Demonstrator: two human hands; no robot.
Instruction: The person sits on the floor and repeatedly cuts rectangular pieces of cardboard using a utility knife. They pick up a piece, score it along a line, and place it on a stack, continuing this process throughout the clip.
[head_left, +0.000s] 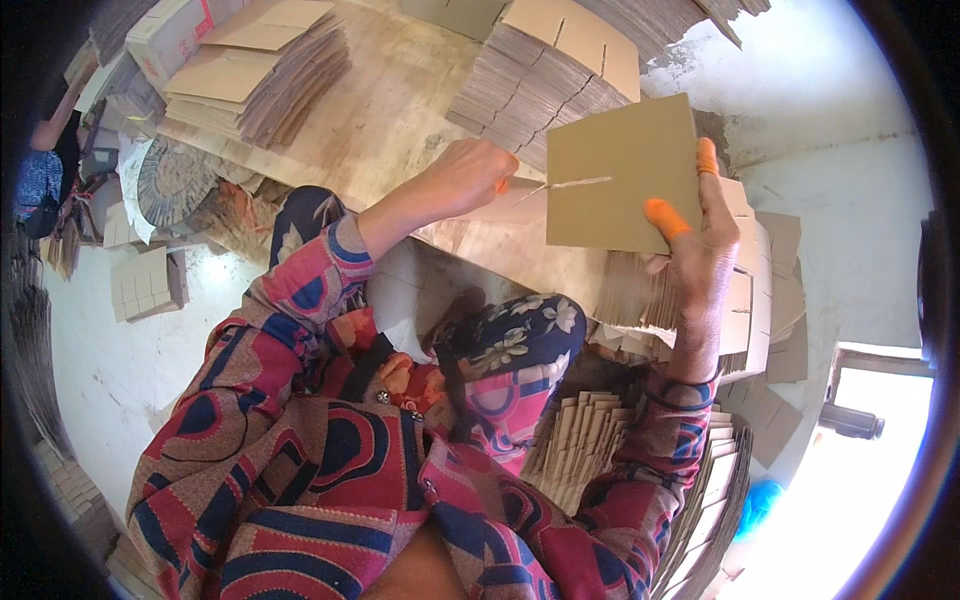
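My right hand (705, 225) grips a square brown cardboard piece (625, 200) by its right side, thumb in front and a finger along the edge. A short slit runs into the piece from its left edge. Orange covers sit on my right thumb and one fingertip. My left hand (465, 178) is closed just left of the piece, knuckles up, with an orange cover (502, 185) on one finger. Another flat cardboard part (515, 208) lies between my left hand and the held piece. Whether my left fingers pinch it is hidden.
A wooden table (400, 85) carries a tall stack of slotted cardboard (535, 80) and a looser stack (255, 75) at the far left. Below my right arm, a stack of cardboard dividers (580, 440) stands near my knee. More sheets (775, 420) lean on the right wall.
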